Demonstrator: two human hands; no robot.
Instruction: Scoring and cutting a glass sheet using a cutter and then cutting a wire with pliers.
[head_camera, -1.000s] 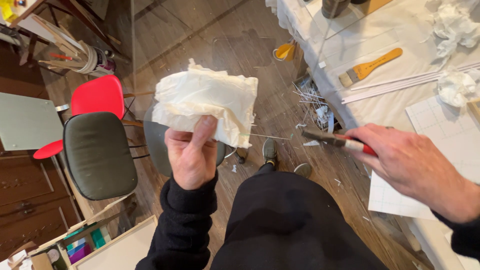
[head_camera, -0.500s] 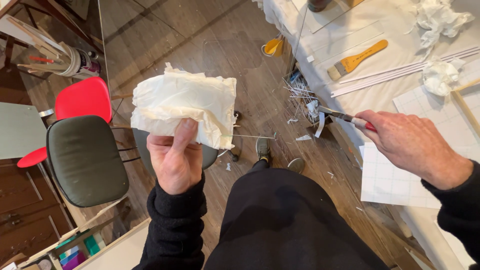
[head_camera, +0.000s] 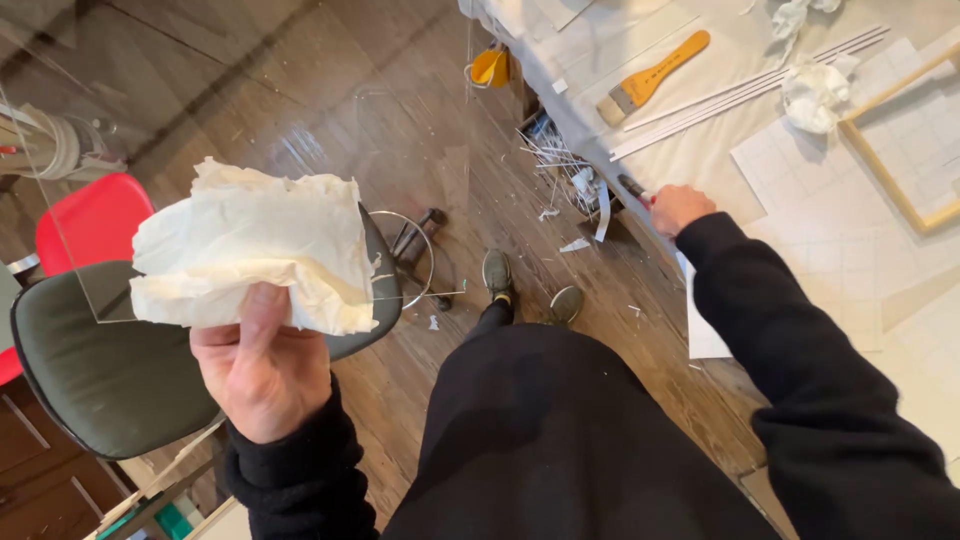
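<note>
Cream crumpled paper wad (head_camera: 250, 250) sits pinched in the left hand (head_camera: 262, 370), raised near the green chair (head_camera: 90, 360). Far right, the right hand (head_camera: 680, 208) is closed around a red-handled tool (head_camera: 634, 190) at the table (head_camera: 800, 260) edge.

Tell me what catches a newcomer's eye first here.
The crumpled white paper towel, held up by the left hand at centre-left, dominates the view. At upper right, a wooden-handled brush lies on the white table, where the right hand reaches the table's edge with a red-handled tool.
</note>
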